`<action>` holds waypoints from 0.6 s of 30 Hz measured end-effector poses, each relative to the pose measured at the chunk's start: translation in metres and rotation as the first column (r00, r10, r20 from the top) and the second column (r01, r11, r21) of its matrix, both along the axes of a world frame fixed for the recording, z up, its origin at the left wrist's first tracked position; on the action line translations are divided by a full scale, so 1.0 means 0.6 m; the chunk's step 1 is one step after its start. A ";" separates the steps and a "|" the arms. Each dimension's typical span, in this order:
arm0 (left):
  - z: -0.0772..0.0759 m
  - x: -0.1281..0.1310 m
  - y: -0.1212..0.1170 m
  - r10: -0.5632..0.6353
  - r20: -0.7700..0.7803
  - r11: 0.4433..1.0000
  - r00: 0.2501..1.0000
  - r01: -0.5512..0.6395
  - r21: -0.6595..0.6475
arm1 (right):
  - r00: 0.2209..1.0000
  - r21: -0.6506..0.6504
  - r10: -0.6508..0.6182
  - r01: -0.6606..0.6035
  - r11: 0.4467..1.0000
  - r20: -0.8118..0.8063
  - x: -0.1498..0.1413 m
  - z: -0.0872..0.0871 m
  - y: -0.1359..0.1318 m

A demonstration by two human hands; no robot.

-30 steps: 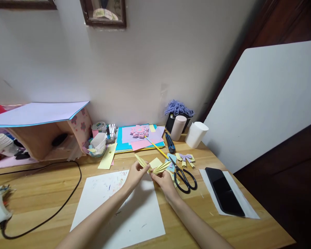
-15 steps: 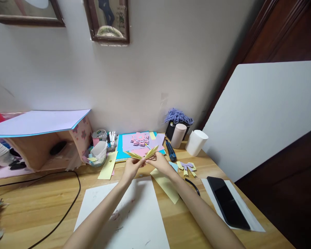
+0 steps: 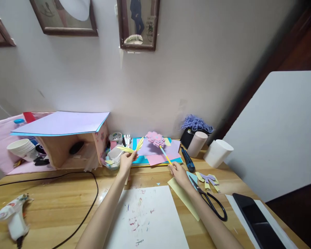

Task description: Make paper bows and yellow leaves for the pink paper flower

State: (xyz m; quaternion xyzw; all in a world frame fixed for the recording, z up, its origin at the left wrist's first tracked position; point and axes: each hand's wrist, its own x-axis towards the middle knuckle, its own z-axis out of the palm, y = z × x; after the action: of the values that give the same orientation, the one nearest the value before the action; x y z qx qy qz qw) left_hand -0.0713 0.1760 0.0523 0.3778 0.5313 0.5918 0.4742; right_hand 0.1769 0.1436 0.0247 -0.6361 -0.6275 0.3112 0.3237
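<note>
Between the fingers of my left hand point(image 3: 127, 162) is a pleated yellow paper leaf point(image 3: 131, 148), spread in two halves like a V. My right hand point(image 3: 178, 172) grips the yellow and blue stem of a pink paper flower point(image 3: 156, 139), whose layered head is raised above the coloured sheets. Under my right forearm lie black-handled scissors point(image 3: 209, 202) and a yellow paper strip point(image 3: 182, 197). A white sheet point(image 3: 147, 218) with coloured smudges lies on the table between my arms.
A glue gun point(image 3: 15, 214) with a black cord point(image 3: 94, 199) lies at left, before an open box point(image 3: 101, 140). To the right are a blue cutter point(image 3: 188, 159), a paper bow point(image 3: 208, 180), white rolls point(image 3: 219, 153) and a phone point(image 3: 256, 221).
My hands have moved apart. My right hand has let go of the leaf and picked up the pink flower by its stem. The view has swung left.
</note>
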 end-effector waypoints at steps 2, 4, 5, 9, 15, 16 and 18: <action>0.002 -0.010 0.002 0.004 -0.009 1.000 1.000 -0.003 0.013 | 0.988 0.120 -0.043 0.061 0.991 -0.147 -0.025 0.013 -0.030; 0.007 -0.016 0.001 -0.007 -0.019 1.000 1.000 0.008 0.029 | 0.939 0.186 -0.027 0.096 0.978 -0.342 -0.059 0.027 -0.061; 0.011 -0.016 0.000 -0.021 -0.025 0.999 0.999 0.022 0.038 | 0.913 0.196 0.003 0.084 0.977 -0.407 -0.077 0.033 -0.076; 0.026 -0.006 -0.007 -0.103 -0.048 0.993 0.994 0.105 0.058 | 0.859 0.206 0.095 0.012 0.978 -0.503 -0.149 0.036 -0.116; 0.047 0.009 -0.019 -0.157 -0.027 0.985 0.987 0.159 0.069 | 0.888 0.245 0.113 0.000 0.970 -0.446 -0.187 -0.004 -0.125; 0.050 0.010 -0.021 -0.163 -0.021 0.984 0.986 0.164 0.074 | 0.894 0.241 0.110 -0.003 0.971 -0.435 -0.186 -0.011 -0.124; 0.054 0.014 -0.026 -0.172 -0.007 0.982 0.985 0.172 0.083 | 0.906 0.237 0.102 -0.002 0.972 -0.410 -0.183 -0.021 -0.123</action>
State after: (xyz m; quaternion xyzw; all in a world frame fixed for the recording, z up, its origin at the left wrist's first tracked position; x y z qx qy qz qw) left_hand -0.0630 0.1604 0.0849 0.4418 0.4716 0.5701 0.5073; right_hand 0.0673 0.0695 0.0120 -0.4954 -0.5918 0.3741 0.5141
